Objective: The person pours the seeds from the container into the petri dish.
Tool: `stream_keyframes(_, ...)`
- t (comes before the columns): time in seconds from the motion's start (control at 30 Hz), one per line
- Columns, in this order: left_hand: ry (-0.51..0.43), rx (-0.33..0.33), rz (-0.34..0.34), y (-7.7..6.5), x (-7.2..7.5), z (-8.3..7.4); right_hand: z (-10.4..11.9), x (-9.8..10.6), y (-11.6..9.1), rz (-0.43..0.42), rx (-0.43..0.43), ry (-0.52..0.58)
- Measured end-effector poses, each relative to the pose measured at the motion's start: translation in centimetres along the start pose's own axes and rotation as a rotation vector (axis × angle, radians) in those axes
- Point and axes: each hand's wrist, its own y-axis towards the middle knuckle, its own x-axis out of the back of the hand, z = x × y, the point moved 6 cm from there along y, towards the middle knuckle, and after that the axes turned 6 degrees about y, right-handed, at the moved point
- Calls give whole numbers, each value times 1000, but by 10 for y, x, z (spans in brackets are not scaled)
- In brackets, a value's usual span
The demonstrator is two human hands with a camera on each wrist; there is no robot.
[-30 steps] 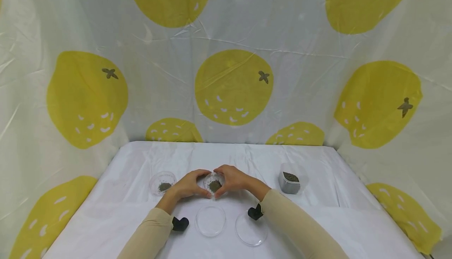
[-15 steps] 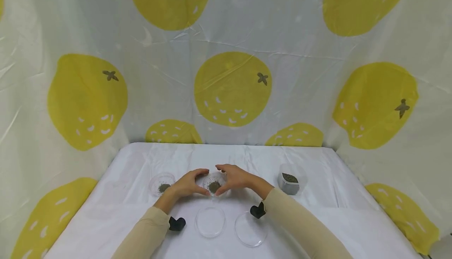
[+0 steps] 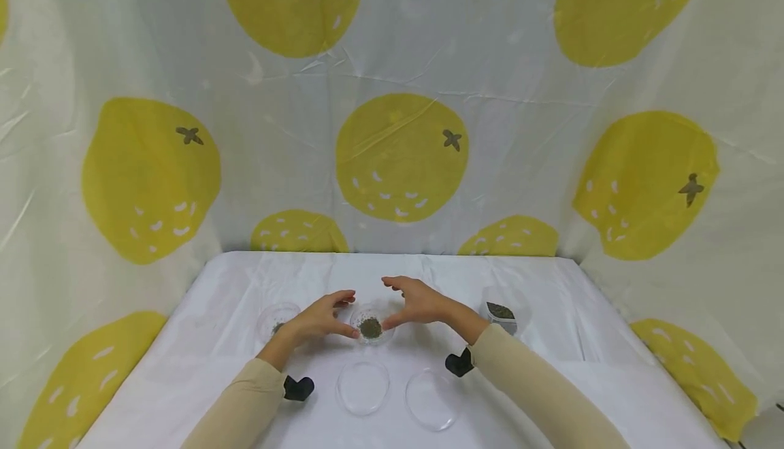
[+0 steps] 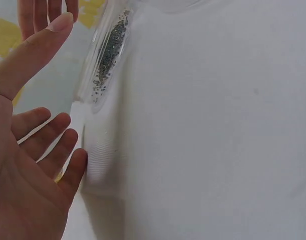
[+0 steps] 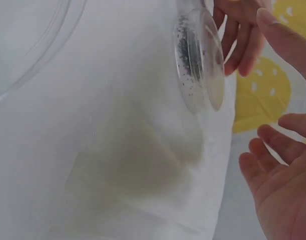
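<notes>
Between the two hands, in the head view, a clear petri dish (image 3: 365, 311) stands on the white cloth with a small heap of dark green-brown flakes (image 3: 370, 328) in it. My left hand (image 3: 320, 318) is at its left side, fingers spread and gently bent. On the other side my right hand (image 3: 422, 303) has its fingers raised off the dish and its thumb near the rim; whether the thumb touches cannot be told. Seen edge-on, the dish (image 5: 192, 62) appears apart from the right hand (image 5: 288, 170) in the right wrist view. The left wrist view shows the left palm (image 4: 35, 185) empty.
Two clear round dish parts (image 3: 363, 413) (image 3: 436, 428) lie nearer the front. Behind the left wrist sits another petri dish (image 3: 269, 311) with flakes, partly covered. A clear tub (image 3: 503, 323) of similar flakes stands to the right. A lemon-print curtain (image 3: 404, 156) hangs behind.
Both hands have drawn away from the middle dish, the left to the left, the right to the right and upward. Earlier they curved round its rim. The dish stays on the cloth.
</notes>
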Motion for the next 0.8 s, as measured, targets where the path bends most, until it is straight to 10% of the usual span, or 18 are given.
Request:
stream_keyframes(0.47, 47, -74, -58, -29, 27, -31, -4, 42, -39, -114, -7, 50)
stream_keyframes(0.8, 84, -193, -90, -77, 8, -54, -6, 64, -74, -203, 16, 85)
